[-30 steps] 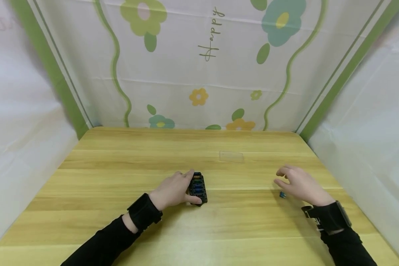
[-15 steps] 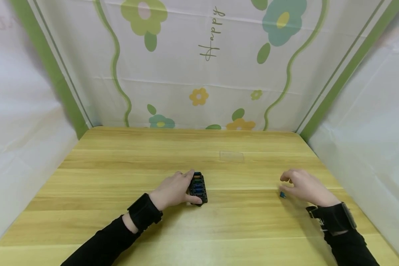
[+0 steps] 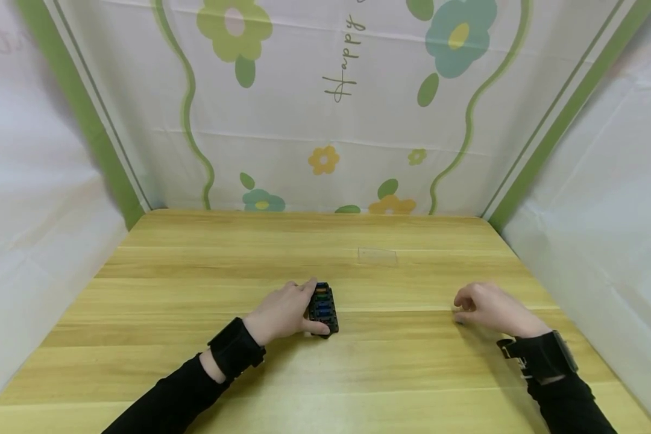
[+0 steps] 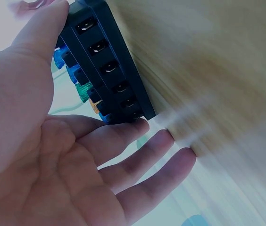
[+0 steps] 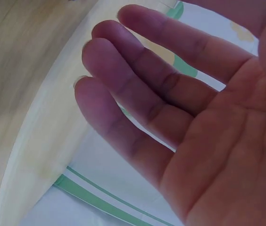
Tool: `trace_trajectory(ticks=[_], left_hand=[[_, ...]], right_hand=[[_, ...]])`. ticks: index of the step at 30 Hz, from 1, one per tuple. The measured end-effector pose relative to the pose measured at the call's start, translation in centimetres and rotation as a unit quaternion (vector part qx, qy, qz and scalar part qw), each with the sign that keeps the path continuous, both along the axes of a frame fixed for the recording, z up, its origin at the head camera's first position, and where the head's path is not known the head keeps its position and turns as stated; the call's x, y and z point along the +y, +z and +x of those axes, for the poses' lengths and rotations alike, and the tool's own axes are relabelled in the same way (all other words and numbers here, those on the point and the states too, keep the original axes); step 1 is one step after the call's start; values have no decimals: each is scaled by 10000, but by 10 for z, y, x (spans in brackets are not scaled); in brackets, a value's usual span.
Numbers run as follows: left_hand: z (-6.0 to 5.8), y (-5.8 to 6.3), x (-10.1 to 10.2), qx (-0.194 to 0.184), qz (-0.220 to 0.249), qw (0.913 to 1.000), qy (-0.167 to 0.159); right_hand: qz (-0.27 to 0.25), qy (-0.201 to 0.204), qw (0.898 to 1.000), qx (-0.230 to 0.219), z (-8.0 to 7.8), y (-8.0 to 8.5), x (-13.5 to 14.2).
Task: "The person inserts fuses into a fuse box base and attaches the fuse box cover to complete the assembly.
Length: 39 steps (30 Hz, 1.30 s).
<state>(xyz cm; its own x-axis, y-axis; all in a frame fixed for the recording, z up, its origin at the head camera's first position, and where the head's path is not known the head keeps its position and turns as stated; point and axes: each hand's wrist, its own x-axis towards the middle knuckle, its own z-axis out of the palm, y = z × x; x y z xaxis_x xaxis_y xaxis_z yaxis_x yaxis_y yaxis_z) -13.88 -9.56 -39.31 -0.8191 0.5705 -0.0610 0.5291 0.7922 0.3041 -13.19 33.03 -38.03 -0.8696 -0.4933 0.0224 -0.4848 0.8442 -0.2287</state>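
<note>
My left hand (image 3: 284,308) grips a black fuse box (image 3: 323,310) by its ends, with the thumb at the near end and the index finger at the far end. Blue, green and orange blade fuses (image 4: 82,92) sit in a row in the box, and slots line its side in the left wrist view. Over at the right, my right hand (image 3: 490,307) is low over the table, its thumb tip right at a small blue piece (image 3: 459,322) that is mostly hidden. In the right wrist view the right fingers (image 5: 109,61) are loosely bent, with no object between them.
A clear, flat rectangular piece (image 3: 378,257) lies on the wooden table (image 3: 239,247) behind the fuse box. White cloth walls (image 3: 282,108) with printed flowers enclose the back and both sides.
My right hand first shifts slightly right, then lowers, its thumb and index finger drawing closer over the small blue piece and covering most of it. My left hand and the fuse box stay put.
</note>
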Motion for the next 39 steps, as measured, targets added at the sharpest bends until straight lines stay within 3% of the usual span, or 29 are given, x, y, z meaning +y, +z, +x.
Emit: trace_trajectory(ticks=[12, 39], left_hand=[[1, 2, 1, 34, 9, 10000, 2], [-1, -1, 1, 97, 14, 9999, 24]], right_hand=[[64, 157, 9995, -267, 0, -2, 1], [144, -247, 9993, -229, 1, -5, -7]])
